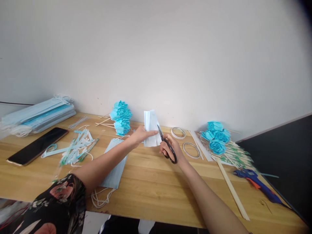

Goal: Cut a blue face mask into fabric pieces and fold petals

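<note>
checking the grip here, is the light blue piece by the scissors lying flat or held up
Held up: the left hand grips the light blue piece, its thumb over the near face.

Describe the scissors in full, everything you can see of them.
The scissors have black, plastic-looking handles with finger loops and slim, dark-looking blades. The right hand grips them by the handles above the wooden table, blades pointing up and slightly left in the view. The blades lie at the right edge of the light blue sheet held by the left hand; whether they are open or biting into it is too small to tell.
</note>
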Demonstrator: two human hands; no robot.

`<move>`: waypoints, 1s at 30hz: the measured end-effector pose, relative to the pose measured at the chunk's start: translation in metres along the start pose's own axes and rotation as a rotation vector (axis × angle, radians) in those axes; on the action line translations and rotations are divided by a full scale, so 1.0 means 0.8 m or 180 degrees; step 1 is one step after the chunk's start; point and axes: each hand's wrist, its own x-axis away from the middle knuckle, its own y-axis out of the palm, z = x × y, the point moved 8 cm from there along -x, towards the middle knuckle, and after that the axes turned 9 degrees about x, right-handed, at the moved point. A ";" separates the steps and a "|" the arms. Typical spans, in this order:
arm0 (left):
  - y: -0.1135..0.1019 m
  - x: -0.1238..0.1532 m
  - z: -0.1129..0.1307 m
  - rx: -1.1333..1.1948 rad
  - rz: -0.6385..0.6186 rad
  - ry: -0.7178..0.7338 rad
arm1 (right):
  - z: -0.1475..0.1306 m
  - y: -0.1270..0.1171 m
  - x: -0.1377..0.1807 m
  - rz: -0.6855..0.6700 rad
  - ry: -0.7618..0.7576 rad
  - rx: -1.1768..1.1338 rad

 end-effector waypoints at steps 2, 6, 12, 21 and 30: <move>0.000 0.000 0.002 -0.0060 -0.0010 -0.0007 | 0.000 0.001 0.000 -0.0013 -0.0011 -0.0040; -0.005 0.000 0.010 0.0032 0.0085 0.0163 | 0.003 0.001 -0.001 -0.0029 -0.0053 -0.0125; -0.010 -0.002 0.013 0.0341 0.0182 0.0308 | 0.008 0.001 -0.001 -0.0038 -0.0017 -0.0124; -0.009 -0.002 0.012 0.0391 0.0184 0.0257 | 0.007 0.000 -0.001 -0.0029 0.0053 -0.0130; -0.011 -0.003 0.010 0.0439 0.0258 0.0252 | 0.008 -0.001 -0.003 0.0045 0.0132 -0.0172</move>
